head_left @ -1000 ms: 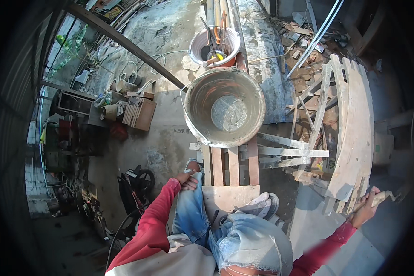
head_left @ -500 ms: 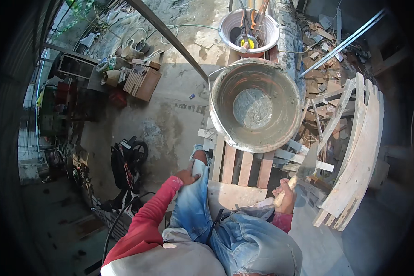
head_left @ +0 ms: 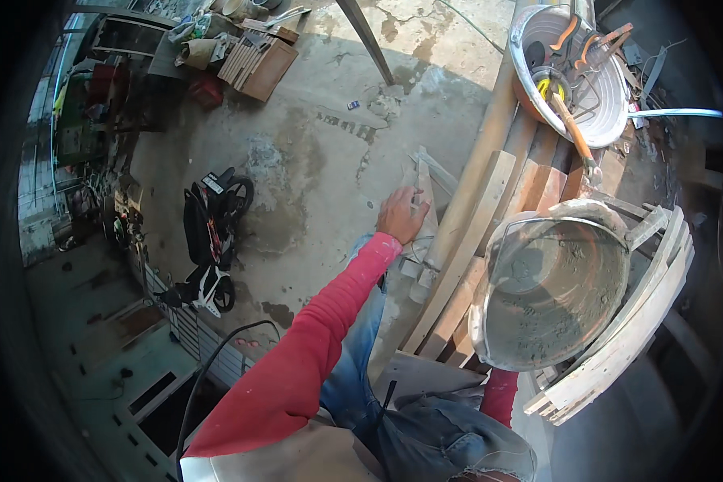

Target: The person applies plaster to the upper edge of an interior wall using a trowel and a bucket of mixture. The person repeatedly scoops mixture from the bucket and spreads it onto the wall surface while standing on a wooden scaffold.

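Observation:
My left hand (head_left: 403,215) reaches forward with its fingers apart, above pale scrap wood (head_left: 426,189) beside the planks. Nothing shows in its grasp. To the right, a large bucket (head_left: 480,321) leans over, its mouth facing me. Wet grey mortar (head_left: 554,301) coats its inside and lies in the bottom. The bucket's wire handle (head_left: 502,249) rests along the rim. Only the red sleeve (head_left: 500,398) of my right arm shows below the bucket; the right hand is hidden behind it, so its grip cannot be seen.
Long wooden planks (head_left: 466,249) run away from me. On them stands a white basin (head_left: 530,32) of tools, with a wooden-handled tool (head_left: 572,128) sticking out. A curved slatted wooden piece (head_left: 618,353) flanks the bucket. A motorbike (head_left: 209,233) stands on the floor to the left.
My left hand has left my knee and stretched forward. The bucket has come nearer and tipped. The trowel my right hand held is out of sight. The view has swung left.

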The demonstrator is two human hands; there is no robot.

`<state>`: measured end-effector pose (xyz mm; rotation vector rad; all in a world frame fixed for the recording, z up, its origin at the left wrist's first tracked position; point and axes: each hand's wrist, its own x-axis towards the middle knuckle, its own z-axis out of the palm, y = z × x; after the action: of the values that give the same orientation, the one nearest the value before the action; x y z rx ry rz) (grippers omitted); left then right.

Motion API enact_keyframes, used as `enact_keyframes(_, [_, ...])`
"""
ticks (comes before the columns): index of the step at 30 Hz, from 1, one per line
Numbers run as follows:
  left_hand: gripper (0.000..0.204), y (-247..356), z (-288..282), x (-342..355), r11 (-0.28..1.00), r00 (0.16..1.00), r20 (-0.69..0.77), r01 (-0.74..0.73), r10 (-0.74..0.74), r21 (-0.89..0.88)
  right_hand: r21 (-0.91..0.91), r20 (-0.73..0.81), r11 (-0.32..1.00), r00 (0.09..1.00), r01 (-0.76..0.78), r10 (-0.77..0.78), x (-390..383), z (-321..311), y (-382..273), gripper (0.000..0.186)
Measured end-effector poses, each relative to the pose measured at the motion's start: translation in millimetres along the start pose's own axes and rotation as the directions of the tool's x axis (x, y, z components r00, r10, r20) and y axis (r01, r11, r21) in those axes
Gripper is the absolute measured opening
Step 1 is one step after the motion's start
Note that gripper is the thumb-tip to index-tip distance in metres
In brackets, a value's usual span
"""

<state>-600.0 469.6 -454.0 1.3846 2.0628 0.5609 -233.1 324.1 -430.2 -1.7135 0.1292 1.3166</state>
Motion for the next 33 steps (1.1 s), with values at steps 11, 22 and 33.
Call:
enact_keyframes(11, [0.035,-8.0,56.6,16.4,0.95,0.865,0.501,-0.144,-0.014,0.277,-0.093,-0.285,0.996,0.958,-0.011,-0.016,-22.9,-3.9,-38.2,0.032])
enact_keyframes(22, [0.044,-41.4,59.3,26.1,0.865,0.627,0.712,-0.499,0.316,0.055,-0.077,-0.377,0.996,0.926,-0.055,0.022,-16.1,-16.2,-15.3,0.032])
enact_keyframes(33, [0.042,-49.1,71.0,53.8,0.912,0.712,0.697,-0.34,0.089,0.231,-0.057,-0.278,0.997,0.96,-0.058,0.04,43.0,5.1,-1.1,0.033])
